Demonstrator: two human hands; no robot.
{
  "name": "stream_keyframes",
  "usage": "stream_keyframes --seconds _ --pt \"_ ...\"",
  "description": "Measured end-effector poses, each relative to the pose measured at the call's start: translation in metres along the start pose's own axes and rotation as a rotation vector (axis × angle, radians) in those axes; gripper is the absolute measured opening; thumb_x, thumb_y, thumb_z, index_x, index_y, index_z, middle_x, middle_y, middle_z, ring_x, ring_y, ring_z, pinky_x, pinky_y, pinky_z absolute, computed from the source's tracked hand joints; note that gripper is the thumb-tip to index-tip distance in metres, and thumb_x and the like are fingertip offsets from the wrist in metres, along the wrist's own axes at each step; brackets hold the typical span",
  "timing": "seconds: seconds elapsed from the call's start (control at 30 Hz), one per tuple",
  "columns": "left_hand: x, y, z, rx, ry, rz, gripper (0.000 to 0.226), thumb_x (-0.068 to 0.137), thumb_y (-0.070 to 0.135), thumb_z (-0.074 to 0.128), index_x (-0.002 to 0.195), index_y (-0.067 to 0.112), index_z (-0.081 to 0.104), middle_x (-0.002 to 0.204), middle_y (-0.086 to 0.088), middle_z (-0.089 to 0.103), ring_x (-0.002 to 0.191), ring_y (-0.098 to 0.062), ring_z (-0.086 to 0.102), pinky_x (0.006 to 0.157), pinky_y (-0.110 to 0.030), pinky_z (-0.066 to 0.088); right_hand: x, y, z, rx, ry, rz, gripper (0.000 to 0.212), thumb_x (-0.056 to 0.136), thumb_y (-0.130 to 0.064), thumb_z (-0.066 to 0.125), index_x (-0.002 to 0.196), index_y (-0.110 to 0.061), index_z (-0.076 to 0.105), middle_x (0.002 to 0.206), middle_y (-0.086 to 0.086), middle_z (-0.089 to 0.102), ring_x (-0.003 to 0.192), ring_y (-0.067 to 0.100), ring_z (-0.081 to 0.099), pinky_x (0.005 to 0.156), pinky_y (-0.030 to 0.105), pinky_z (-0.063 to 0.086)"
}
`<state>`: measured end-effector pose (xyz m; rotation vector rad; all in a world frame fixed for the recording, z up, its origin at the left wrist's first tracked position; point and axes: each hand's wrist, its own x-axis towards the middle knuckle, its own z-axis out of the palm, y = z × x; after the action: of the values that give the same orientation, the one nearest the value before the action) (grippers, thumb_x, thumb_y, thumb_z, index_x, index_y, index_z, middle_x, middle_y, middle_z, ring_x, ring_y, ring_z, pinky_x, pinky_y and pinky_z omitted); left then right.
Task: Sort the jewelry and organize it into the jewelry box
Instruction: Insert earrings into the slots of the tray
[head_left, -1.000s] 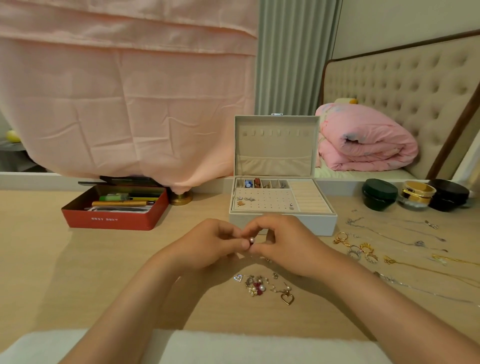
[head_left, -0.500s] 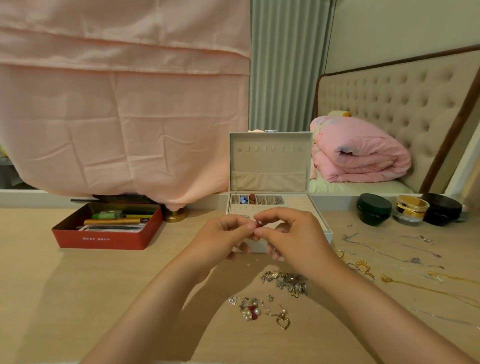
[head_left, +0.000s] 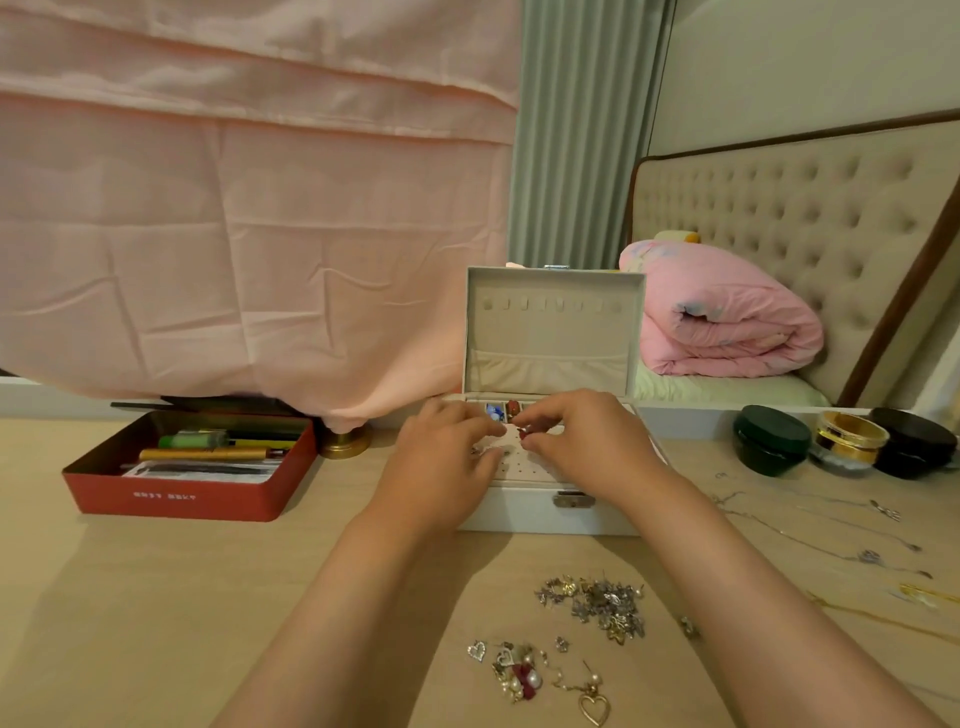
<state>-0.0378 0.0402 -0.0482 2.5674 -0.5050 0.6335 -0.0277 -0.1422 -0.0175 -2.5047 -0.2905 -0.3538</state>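
Note:
The white jewelry box (head_left: 550, 512) stands open at the table's middle, lid upright. Both hands hover over its perforated earring panel. My right hand (head_left: 587, 447) pinches a small earring (head_left: 525, 430) between thumb and fingertips just above the panel. My left hand (head_left: 441, 460) lies beside it with fingers curled down onto the panel; whether it holds anything is hidden. Small coloured pieces (head_left: 501, 410) sit in the box's back compartments. On the table near me lie a pile of silver earrings (head_left: 602, 605) and a cluster of pearl and heart pieces (head_left: 524, 673).
A red tin (head_left: 192, 499) with pens sits at the left. Thin necklaces (head_left: 831, 540) stretch across the table at the right. Behind them stand a green jar (head_left: 771, 439), a gold-banded jar (head_left: 852, 439) and a black lid (head_left: 914, 441). A brass base (head_left: 345, 441) stands under the pink cloth.
Both hands have moved away from me, from above the table to over the box's earring panel, carrying the small earring. The camera view has tilted up and closer.

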Motion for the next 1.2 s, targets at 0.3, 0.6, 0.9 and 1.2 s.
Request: stream_keyframes --seconds 0.3,0.6,0.9,1.2 --pt "-0.001 -0.007 0.012 -0.01 -0.046 0.045 0.03 0.097 0.039 0.051 0.12 0.032 0.069 0.119 0.012 0.063 0.112 -0.014 0.046 0.097 -0.039 0.042 0.007 0.005 0.004 -0.177 -0.062 -0.003 0.02 0.088 -0.033 0.074 0.107 -0.039 0.077 0.112 -0.017 0.073 0.105 0.008 0.065 0.086 0.026 0.05" --pt "-0.002 -0.007 0.013 -0.066 -0.042 0.021 0.028 0.096 0.036 0.053 0.119 0.032 0.069 0.116 0.011 0.064 0.111 -0.013 0.045 0.096 -0.036 0.042 0.009 0.007 0.01 -0.258 -0.08 -0.102 0.021 0.093 -0.034 0.068 0.111 -0.042 0.075 0.11 -0.014 0.072 0.103 0.012 0.063 0.081 0.031 0.05" --pt "-0.001 -0.007 0.013 -0.062 -0.044 0.026 0.028 0.096 0.036 0.054 0.119 0.031 0.068 0.115 0.009 0.063 0.111 -0.013 0.045 0.095 -0.036 0.043 0.007 0.006 0.009 -0.248 -0.033 -0.105 0.021 0.091 -0.037 0.07 0.112 -0.04 0.075 0.114 -0.016 0.072 0.109 0.01 0.062 0.081 0.028 0.047" --pt "-0.003 -0.002 0.007 -0.07 -0.03 0.021 0.03 0.096 0.037 0.056 0.123 0.03 0.066 0.122 0.01 0.059 0.119 -0.011 0.045 0.099 -0.036 0.043 0.001 0.003 0.0 -0.241 -0.05 -0.111 0.02 0.095 -0.033 0.064 0.112 -0.038 0.074 0.112 -0.016 0.072 0.108 0.01 0.062 0.084 0.029 0.048"
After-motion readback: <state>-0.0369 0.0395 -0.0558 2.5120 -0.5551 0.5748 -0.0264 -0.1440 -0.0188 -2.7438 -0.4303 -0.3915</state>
